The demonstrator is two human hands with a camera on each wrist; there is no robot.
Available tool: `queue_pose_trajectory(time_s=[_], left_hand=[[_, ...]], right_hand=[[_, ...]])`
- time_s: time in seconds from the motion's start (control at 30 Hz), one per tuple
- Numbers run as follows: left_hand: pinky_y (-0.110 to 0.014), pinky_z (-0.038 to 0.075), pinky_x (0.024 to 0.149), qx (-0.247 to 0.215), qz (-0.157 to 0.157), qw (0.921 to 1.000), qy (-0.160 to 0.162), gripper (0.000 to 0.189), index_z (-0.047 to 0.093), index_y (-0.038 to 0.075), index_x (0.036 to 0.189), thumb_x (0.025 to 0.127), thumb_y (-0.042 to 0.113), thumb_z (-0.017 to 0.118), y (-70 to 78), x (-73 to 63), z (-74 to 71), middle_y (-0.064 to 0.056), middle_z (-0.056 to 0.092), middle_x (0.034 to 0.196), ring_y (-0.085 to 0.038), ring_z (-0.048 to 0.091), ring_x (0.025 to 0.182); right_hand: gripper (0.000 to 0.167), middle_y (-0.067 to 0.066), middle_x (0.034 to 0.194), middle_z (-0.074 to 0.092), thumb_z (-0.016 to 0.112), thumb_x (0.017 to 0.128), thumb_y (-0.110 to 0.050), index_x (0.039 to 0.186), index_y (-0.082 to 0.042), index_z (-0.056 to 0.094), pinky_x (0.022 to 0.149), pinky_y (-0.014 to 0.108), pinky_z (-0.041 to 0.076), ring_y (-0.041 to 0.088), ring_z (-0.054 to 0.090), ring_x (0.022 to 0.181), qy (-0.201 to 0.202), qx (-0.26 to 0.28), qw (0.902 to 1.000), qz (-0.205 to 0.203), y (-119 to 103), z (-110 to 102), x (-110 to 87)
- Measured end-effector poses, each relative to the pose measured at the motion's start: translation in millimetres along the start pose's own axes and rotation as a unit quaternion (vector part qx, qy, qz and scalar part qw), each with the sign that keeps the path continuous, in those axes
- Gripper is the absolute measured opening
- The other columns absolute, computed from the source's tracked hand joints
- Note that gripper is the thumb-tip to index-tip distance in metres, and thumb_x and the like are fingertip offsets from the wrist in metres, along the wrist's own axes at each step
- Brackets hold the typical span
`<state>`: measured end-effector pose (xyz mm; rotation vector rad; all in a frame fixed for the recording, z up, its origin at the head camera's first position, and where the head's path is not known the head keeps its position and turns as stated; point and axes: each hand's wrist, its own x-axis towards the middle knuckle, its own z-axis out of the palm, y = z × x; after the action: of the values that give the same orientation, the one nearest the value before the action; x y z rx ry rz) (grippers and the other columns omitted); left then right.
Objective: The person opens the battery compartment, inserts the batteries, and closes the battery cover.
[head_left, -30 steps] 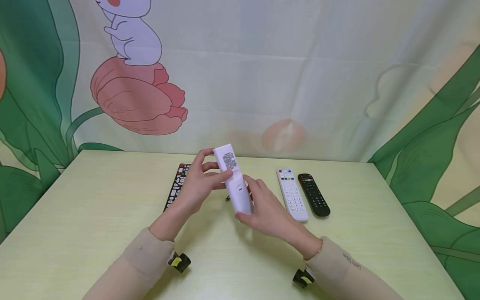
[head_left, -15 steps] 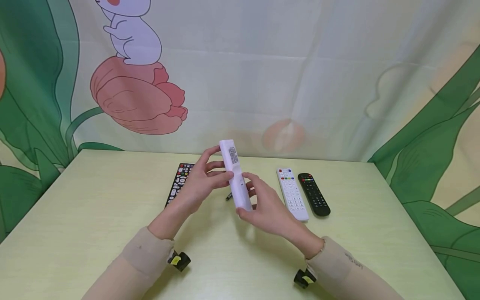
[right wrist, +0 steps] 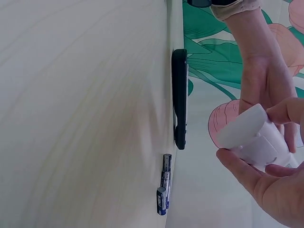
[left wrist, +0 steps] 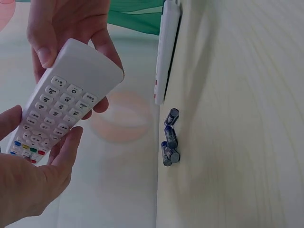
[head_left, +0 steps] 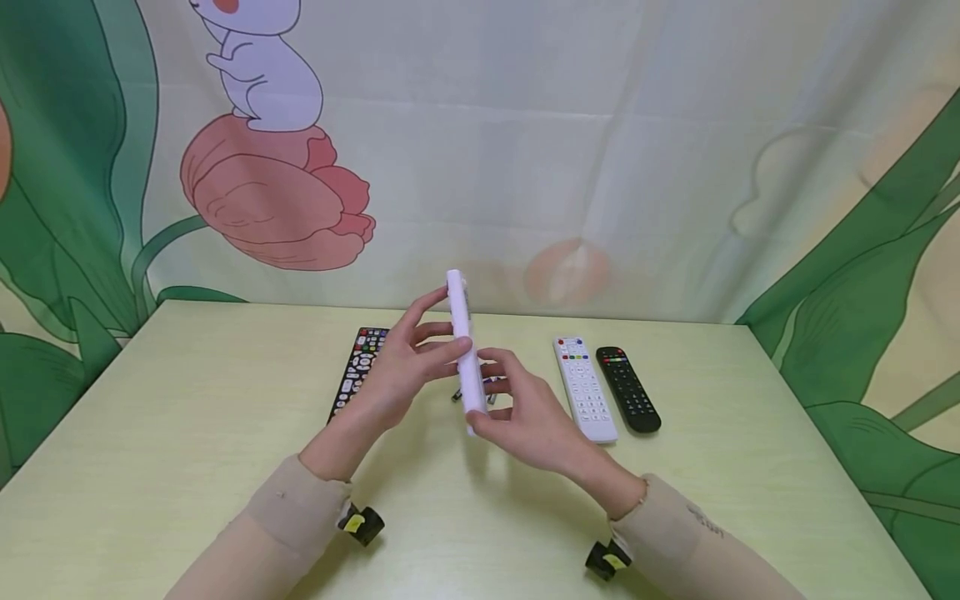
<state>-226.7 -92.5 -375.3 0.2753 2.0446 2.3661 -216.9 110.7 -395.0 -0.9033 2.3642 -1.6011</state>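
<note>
Right above the batteries (left wrist: pixel 171 137), off the tabletop (head_left: pixel 187 375), here's the raised white remote (head_left: pixel 471 379), turned edge-on to the head camera! Both hands are on it. The left hand (head_left: pixel 397 367) grips the far end, thumb pressed against the narrow side, fingers curled behind; the right hand (head_left: pixel 532 417) has the near end, thumb low, fingers wrapping round the other side. From the left wrist, there's the keypad, rows of white buttons, with coloured ones near the left hand and a plain stretch at the right hand's end.

And the batteries themselves? A small cluster, partly hidden from the head camera by the raised remote. Left of them lies the long black remote (head_left: pixel 356 371), part of it covered by the left hand and forearm. Over to their right, a second white remote (head_left: pixel 585 390), keys up, and just beyond that, farther right of the batteries, a short black remote (head_left: pixel 628 390), keys up too. Behind the lot hangs a printed curtain (head_left: pixel 487 150), a white animal sitting on a red flower, back and left of the batteries.
</note>
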Motion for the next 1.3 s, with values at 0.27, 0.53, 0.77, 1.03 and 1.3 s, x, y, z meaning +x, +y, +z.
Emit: queue_pose_trajectory(time_s=[0.27, 0.53, 0.77, 1.03, 1.3], left_hand=[[-0.043, 0.061, 0.085, 0.034, 0.001, 0.9992, 0.023, 0.072, 0.041, 0.025, 0.158, 0.096, 0.006, 0.073, -2.2, 0.7, -2.5, -0.022, 0.054, 0.132, -0.032, 0.065, 0.109], [-0.042, 0.062, 0.082, 0.119, -0.015, 0.9916, 0.049, 0.072, 0.044, 0.026, 0.155, 0.093, 0.015, 0.078, -5.9, 2.3, -9.6, -0.020, 0.057, 0.128, -0.033, 0.065, 0.108], [-0.036, 0.062, 0.076, 0.231, -0.042, 0.9684, 0.084, 0.075, 0.045, 0.027, 0.154, 0.089, 0.026, 0.083, -6.8, 6.2, -18.4, -0.016, 0.061, 0.121, -0.029, 0.066, 0.097], [-0.032, 0.055, 0.064, 0.356, -0.069, 0.9286, 0.079, 0.074, 0.047, 0.023, 0.152, 0.088, 0.036, 0.082, -6.3, 7.3, -22.8, -0.014, 0.063, 0.111, -0.025, 0.066, 0.084], [-0.031, 0.052, 0.062, 0.425, -0.087, 0.8992, 0.058, 0.072, 0.048, 0.016, 0.148, 0.088, 0.038, 0.081, -11.1, 11.7, -26.9, -0.016, 0.064, 0.105, -0.025, 0.062, 0.081]], right_hand=[[0.060, 0.007, 0.138, 0.058, 0.072, 0.095, -0.005, 0.149, -0.008, 0.047, 0.084, 0.028, 0.059, 0.022, 0.063, 0.117, -0.028, -0.055, 0.9977, -0.028, 1, -3, 0.1], [0.046, 0.008, 0.136, 0.060, 0.071, 0.097, -0.011, 0.139, -0.004, 0.055, 0.080, 0.028, 0.059, 0.029, 0.061, 0.115, -0.050, -0.105, 0.9926, -0.035, 4, -7, -3.2], [0.029, 0.007, 0.123, 0.066, 0.070, 0.098, -0.012, 0.125, -0.006, 0.065, 0.078, 0.030, 0.059, 0.031, 0.063, 0.108, -0.058, -0.130, 0.9893, -0.034, 7, -12, -6.6], [0.021, 0.001, 0.116, 0.068, 0.070, 0.098, -0.014, 0.118, -0.009, 0.068, 0.076, 0.029, 0.058, 0.022, 0.064, 0.102, -0.071, -0.146, 0.9861, -0.033, 9, -16, -8.4], [0.017, -0.002, 0.111, 0.069, 0.071, 0.098, -0.015, 0.114, -0.011, 0.069, 0.075, 0.028, 0.058, 0.013, 0.064, 0.098, -0.067, -0.166, 0.9832, -0.034, 8, -19, -10.2]])
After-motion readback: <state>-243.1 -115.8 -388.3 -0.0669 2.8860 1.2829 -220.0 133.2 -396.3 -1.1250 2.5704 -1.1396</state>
